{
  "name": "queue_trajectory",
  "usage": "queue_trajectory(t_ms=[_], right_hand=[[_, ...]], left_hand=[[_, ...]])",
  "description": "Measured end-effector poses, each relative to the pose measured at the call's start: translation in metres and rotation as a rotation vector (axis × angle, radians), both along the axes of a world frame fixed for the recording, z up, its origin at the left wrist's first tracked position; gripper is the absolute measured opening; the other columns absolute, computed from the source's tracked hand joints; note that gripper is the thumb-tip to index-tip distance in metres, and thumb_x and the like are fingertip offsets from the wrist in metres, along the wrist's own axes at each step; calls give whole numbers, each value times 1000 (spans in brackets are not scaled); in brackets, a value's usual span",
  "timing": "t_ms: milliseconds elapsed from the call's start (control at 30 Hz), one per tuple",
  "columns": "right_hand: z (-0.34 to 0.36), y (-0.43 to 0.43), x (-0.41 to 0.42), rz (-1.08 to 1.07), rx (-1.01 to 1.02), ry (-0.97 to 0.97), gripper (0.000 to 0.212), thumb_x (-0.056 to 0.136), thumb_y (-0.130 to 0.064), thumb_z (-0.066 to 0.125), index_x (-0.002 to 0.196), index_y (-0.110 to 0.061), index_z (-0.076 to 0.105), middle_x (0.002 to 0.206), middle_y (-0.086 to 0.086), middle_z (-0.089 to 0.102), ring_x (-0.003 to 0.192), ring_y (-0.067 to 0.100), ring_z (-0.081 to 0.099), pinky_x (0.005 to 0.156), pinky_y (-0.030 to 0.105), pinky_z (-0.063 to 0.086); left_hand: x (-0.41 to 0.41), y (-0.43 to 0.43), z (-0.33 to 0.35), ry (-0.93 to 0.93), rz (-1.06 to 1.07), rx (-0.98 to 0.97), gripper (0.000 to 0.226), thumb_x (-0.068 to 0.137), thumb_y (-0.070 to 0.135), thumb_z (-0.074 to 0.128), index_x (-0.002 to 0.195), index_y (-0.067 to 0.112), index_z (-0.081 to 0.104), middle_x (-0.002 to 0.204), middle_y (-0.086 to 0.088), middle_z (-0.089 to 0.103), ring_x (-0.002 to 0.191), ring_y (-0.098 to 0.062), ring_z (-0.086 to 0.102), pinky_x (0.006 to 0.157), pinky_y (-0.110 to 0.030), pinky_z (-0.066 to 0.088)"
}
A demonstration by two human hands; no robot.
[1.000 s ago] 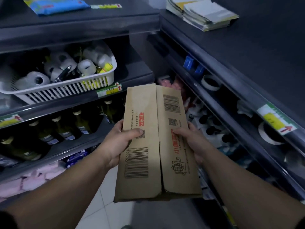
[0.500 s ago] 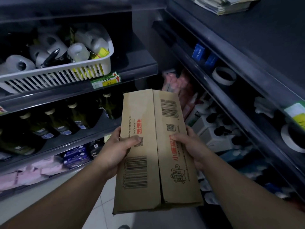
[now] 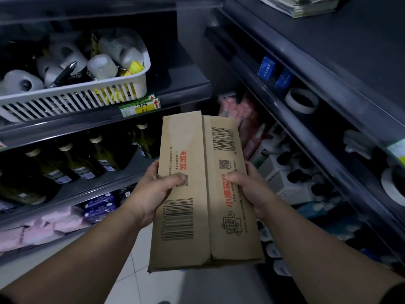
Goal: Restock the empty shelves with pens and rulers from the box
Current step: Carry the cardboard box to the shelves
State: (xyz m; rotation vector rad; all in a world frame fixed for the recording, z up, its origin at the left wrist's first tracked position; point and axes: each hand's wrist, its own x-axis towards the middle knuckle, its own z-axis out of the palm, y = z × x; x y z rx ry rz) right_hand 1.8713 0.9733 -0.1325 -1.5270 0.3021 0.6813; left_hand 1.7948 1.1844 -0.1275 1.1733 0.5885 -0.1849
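Observation:
A long brown cardboard box (image 3: 197,150) with barcodes and red print is held flat in front of me, its flaps closed. My left hand (image 3: 153,189) grips its left side with the thumb on top. On the right side my right hand (image 3: 249,187) holds the box the same way. Pens and rulers are not visible; the box's contents are hidden. Dark shelves stand to the left (image 3: 186,84) and to the right (image 3: 328,51).
A white basket (image 3: 72,99) of tape rolls sits on the left shelf, with green bottles (image 3: 65,159) below and pink packs (image 3: 43,227) under those. The right shelves hold blue boxes (image 3: 266,66), a tape ring (image 3: 303,100) and ink bottles. Stacked paper (image 3: 306,5) lies top right. White floor tiles below.
The view has tilted downward and the shelves have shifted up in the frame. The box stays gripped by both hands in the same hold.

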Motion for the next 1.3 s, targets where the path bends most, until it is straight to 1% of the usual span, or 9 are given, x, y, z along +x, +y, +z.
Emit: queue_trajectory(t_ms=[233, 433, 567, 767, 867, 933, 1000, 1100, 1300], right_hand=[[23, 4, -18, -13, -265, -221, 66, 81, -20, 71, 138, -34, 43, 109, -9, 68, 88, 8, 69, 63, 24, 55], [33, 0, -57, 349, -508, -489, 113, 55, -69, 73, 149, -37, 19, 155, -13, 20, 140, 13, 28, 114, 43, 33], [42, 1, -72, 538, -660, -494, 128, 51, -66, 70, 152, -40, -5, 161, -14, -8, 149, 20, 1, 120, 48, 16], [83, -18, -70, 252, -518, -422, 75, 87, -23, 66, 150, -34, 27, 127, -14, 50, 127, 15, 50, 100, 27, 41], [98, -46, -64, 285, -962, -645, 70, 92, -26, 57, 151, -35, 22, 144, -11, 44, 132, 15, 44, 107, 38, 38], [97, -60, -60, 549, -1370, -726, 71, 96, -27, 52, 155, -29, 12, 161, -8, 17, 147, 14, 18, 120, 46, 12], [86, -66, -58, 772, -1481, -650, 65, 97, -28, 49, 154, -23, 17, 163, -6, 7, 149, 15, 9, 120, 46, 1], [61, -60, -64, 742, -1216, -514, 53, 100, -38, 42, 148, -17, 32, 161, 2, 15, 144, 20, 25, 118, 42, 21], [17, -30, -61, 336, -533, -187, 105, 58, -91, 55, 147, -42, 30, 149, -9, 43, 132, 17, 46, 110, 43, 40]], left_hand=[[-7, -9, 7, -24, -48, 517, 104, 69, 51, 79, 150, 37, 16, 141, 11, 45, 126, -15, 50, 105, -45, 44], [-15, -37, 33, 80, -307, 860, 124, 57, 65, 73, 152, 39, -3, 159, 14, -11, 148, -20, 0, 120, -45, 14], [-18, -29, 44, 87, -284, 788, 114, 61, 44, 74, 153, 35, 9, 159, 8, 12, 144, -19, 22, 116, -39, 27], [-39, 15, 73, -109, -140, 618, 80, 80, 13, 67, 144, 46, 32, 137, 13, 54, 115, -15, 60, 96, -44, 52], [-53, 45, 74, -110, -284, 1332, 81, 85, -4, 54, 151, 33, 25, 155, 1, 33, 136, -18, 41, 109, -41, 38], [-60, 47, 70, -66, -473, 1731, 69, 90, -5, 41, 153, 20, 23, 161, -2, 17, 144, -22, 23, 117, -40, 22], [-65, 36, 63, -4, -606, 1643, 59, 96, 3, 37, 152, 15, 23, 160, -3, 16, 144, -23, 24, 116, -33, 18], [-71, 13, 50, 107, -532, 1240, 56, 101, 27, 40, 153, 14, 22, 161, -5, 12, 147, -22, 17, 116, -29, 15], [-75, -8, 31, 207, -192, 569, 61, 95, 54, 42, 151, 38, 22, 153, 6, 33, 138, -20, 34, 111, -34, 28]])
